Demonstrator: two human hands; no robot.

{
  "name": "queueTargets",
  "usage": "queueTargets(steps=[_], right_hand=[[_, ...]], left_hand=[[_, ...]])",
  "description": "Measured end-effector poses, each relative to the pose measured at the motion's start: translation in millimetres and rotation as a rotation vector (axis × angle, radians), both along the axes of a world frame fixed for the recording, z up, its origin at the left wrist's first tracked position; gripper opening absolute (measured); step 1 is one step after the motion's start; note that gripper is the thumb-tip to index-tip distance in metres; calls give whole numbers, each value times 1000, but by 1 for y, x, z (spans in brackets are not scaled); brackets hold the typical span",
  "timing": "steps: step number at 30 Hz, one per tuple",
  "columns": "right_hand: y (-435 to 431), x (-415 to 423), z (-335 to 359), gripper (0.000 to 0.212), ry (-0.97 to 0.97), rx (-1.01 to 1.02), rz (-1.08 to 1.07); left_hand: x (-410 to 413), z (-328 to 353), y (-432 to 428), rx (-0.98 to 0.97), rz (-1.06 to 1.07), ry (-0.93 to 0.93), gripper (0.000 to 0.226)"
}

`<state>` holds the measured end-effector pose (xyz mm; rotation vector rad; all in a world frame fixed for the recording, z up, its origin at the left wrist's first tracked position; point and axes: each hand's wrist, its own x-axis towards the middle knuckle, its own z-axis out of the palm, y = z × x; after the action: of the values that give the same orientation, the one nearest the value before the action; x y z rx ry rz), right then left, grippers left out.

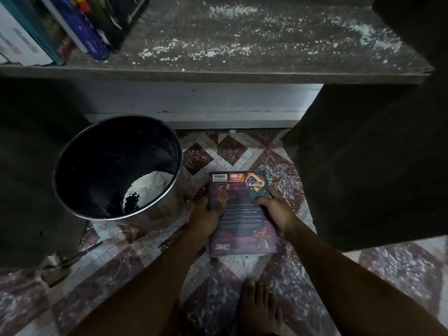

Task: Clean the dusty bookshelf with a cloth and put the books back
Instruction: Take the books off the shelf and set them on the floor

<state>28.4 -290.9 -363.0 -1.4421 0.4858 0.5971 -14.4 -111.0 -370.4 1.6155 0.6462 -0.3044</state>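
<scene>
Below, left hand (204, 215) and right hand (278, 215) grip book (242, 224) edges; fingers mostly hidden, print unreadable.

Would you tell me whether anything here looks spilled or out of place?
White powdery dust streaks the grey shelf board and flecks the patterned floor tiles. The left hand and right hand hold a purple paperback book near the floor, off the shelf.

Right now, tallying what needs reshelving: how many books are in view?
4. Three books lean at the shelf's left end: a white-teal book, a blue book, a black book. The left hand and right hand grip a purple book. Others may hide between or off-frame.
</scene>
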Motion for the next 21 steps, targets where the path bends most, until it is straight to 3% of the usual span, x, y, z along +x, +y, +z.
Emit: queueTargets(steps=[6, 14, 21], right_hand=[[-4, 6, -13, 43, 12, -62, 22], [-8, 4, -17, 31, 8, -145, 29], [-28, 13, -15, 29, 0, -267, 63]], left_hand=[[5, -37, 0, 85, -42, 77, 17], [10, -55, -5, 153, -119, 131, 51], [8, -38, -34, 187, -113, 84, 48]])
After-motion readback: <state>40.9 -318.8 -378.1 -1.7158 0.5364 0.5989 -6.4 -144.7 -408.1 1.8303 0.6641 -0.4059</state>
